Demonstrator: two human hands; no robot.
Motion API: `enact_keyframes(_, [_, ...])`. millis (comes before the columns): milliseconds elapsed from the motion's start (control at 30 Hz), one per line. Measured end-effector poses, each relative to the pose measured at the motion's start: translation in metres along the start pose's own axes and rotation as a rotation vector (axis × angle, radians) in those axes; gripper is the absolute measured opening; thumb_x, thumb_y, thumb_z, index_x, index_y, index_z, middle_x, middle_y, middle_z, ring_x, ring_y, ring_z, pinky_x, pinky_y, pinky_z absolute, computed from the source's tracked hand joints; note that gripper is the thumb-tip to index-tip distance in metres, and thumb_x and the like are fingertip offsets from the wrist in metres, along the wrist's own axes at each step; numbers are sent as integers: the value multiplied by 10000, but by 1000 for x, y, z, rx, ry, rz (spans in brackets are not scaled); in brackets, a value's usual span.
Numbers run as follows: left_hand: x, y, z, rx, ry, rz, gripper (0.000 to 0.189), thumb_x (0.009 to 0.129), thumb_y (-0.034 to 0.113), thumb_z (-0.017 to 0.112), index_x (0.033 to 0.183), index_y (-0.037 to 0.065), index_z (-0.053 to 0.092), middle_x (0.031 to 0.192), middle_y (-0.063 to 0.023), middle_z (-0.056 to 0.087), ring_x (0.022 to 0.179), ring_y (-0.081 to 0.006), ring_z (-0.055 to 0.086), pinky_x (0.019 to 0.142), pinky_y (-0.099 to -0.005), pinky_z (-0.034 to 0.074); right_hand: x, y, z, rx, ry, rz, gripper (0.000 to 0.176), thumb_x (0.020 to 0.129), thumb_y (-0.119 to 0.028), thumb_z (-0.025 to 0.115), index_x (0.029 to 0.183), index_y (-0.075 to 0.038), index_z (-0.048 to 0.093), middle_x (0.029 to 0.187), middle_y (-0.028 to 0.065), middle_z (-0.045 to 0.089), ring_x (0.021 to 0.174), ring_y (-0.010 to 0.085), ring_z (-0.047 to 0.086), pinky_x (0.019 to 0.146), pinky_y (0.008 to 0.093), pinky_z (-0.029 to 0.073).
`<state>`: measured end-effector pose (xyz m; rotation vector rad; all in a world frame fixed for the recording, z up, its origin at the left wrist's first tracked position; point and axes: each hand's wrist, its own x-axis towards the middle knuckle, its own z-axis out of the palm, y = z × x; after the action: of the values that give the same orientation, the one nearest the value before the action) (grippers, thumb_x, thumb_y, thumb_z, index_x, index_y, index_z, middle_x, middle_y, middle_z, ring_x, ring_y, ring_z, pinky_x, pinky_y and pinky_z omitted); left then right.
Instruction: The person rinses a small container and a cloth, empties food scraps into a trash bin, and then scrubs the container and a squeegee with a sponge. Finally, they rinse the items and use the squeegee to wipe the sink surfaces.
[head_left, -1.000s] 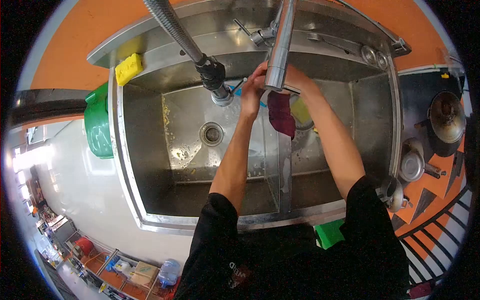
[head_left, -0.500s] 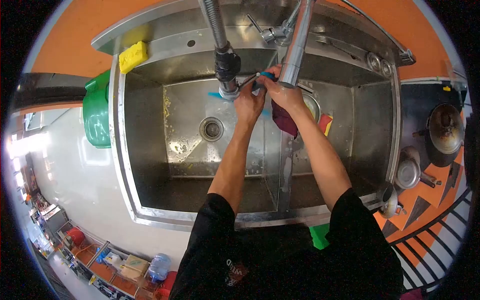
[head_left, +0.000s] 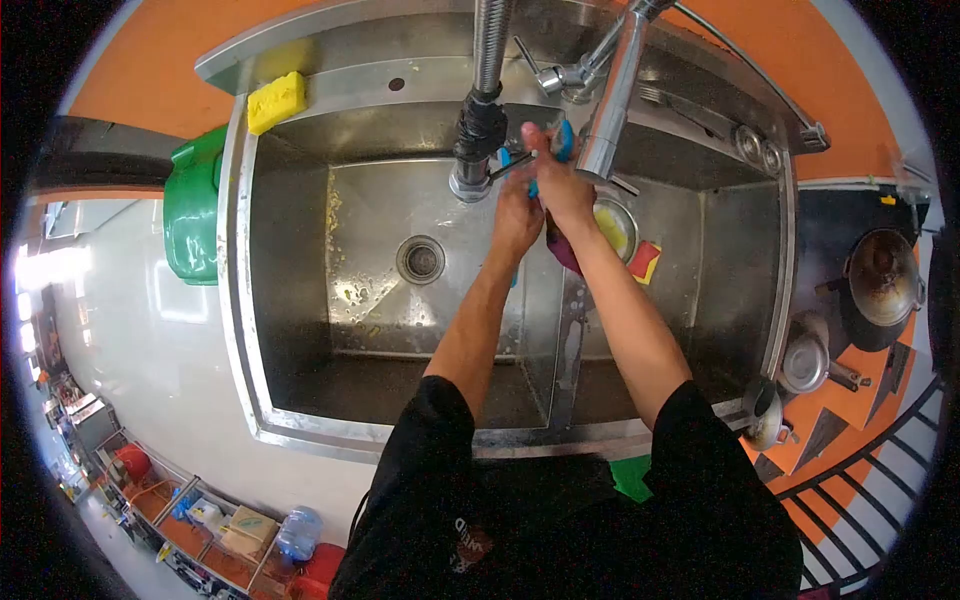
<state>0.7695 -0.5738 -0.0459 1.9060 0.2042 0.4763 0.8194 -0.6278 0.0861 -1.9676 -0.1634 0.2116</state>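
Note:
Both hands are close together above the sink divider, just behind the hanging hose end. My right hand (head_left: pixel 562 190) grips what looks like a pair of scissors (head_left: pixel 565 141) with blue handles and dark metal blades. Partly under it, my left hand (head_left: pixel 518 215) closes its fingers on the same scissors; motion blur hides the exact grip. A maroon cloth (head_left: pixel 562 252) hangs over the divider below my right wrist. Right of the wrist, a round dish (head_left: pixel 614 228) with a yellowish inside lies in the right basin, next to a red and yellow sponge (head_left: pixel 646 262).
The flexible spray hose (head_left: pixel 484 125) and the chrome faucet (head_left: pixel 610 110) hang close on either side of the hands. A drain (head_left: pixel 421 260) and food scraps lie in the left basin (head_left: pixel 390 320). A yellow sponge (head_left: pixel 277 103) sits on the rim; pans (head_left: pixel 805 360) stand at right.
The hands have shifted slightly right and up in view, with the blue handles turned and more exposed. The cloth shows less, the round dish more. The whole view has moved a little.

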Motion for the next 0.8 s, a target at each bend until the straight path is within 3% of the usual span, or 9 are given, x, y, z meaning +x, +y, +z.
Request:
enact_keyframes(200, [12, 35, -9, -236, -110, -47, 542, 709, -53, 484, 1249, -36, 444, 1254, -292, 459, 1191, -460, 396, 995, -457, 342, 4, 48, 7, 103, 30, -79, 210, 875, -274, 639, 849, -78, 570, 646, -7, 558, 617, 111, 548, 591, 266, 429])
enact_keyframes(367, [-4, -8, 6, -161, -85, 53, 550, 732, 9, 495, 1277, -20, 434, 1311, -292, 404, 1237, -460, 350, 1019, -474, 316, -4, 35, 6, 387, 184, -103, 312, 835, -291, 684, 845, 14, 615, 751, 99, 624, 700, 148, 598, 633, 321, 480])
enact_keyframes(433, [-1, 3, 4, -158, -102, 76, 559, 733, 34, 511, 1282, -23, 422, 1290, -300, 410, 1211, -468, 366, 1012, -483, 314, -14, 28, 7, -159, 118, -53, 215, 856, -255, 660, 785, -71, 574, 656, 2, 561, 605, 90, 530, 549, 254, 408])
enact_keyframes(467, [3, 9, 0, -153, -119, 102, 572, 734, 59, 527, 1287, -26, 411, 1270, -308, 416, 1184, -476, 381, 1005, -492, 312, -12, 22, 9, -101, 285, -367, 197, 854, -211, 675, 742, -87, 570, 618, -18, 516, 558, 69, 477, 504, 226, 363])
enact_keyframes(500, [5, 10, -3, -147, -111, 101, 572, 734, 59, 527, 1287, -26, 411, 1270, -308, 416, 1184, -476, 381, 1005, -492, 312, -7, 16, 10, -96, 277, -371, 197, 854, -211, 675, 742, -87, 570, 618, -18, 516, 558, 69, 477, 504, 226, 363])
enact_keyframes(567, [-3, -11, 5, 94, -102, -277, 617, 735, 122, 571, 1307, -21, 387, 1268, -326, 409, 1205, -480, 361, 1017, -475, 306, -1, 15, 5, 362, 164, -144, 210, 845, -204, 683, 718, -91, 560, 607, -15, 517, 536, 74, 471, 494, 232, 363])
enact_keyframes(633, [3, -24, 7, 80, -99, -176, 711, 715, 189, 656, 1322, -32, 359, 1287, -314, 410, 1249, -441, 352, 1032, -459, 301, 5, 31, 3, 236, 179, -158, 232, 843, -199, 689, 700, -88, 544, 604, -21, 510, 514, 74, 453, 477, 231, 351])
enact_keyframes(733, [-3, -2, -14, -417, -245, -459, 1022, 737, 151, 748, 1454, -7, 36, 1338, -259, 394, 1199, -285, 458, 983, -392, 387, 7, 37, -5, 191, 106, -19, 265, 856, -275, 675, 743, -80, 535, 605, -21, 504, 541, 79, 469, 513, 240, 369])
enact_keyframes(800, [-1, 18, -30, -761, -149, -574, 1008, 755, 157, 742, 1455, -4, 34, 1330, -251, 402, 1146, -278, 495, 949, -378, 416, 11, 46, -8, 298, 94, -60, 281, 854, -303, 674, 755, -80, 535, 608, -16, 505, 549, 87, 479, 524, 245, 378])
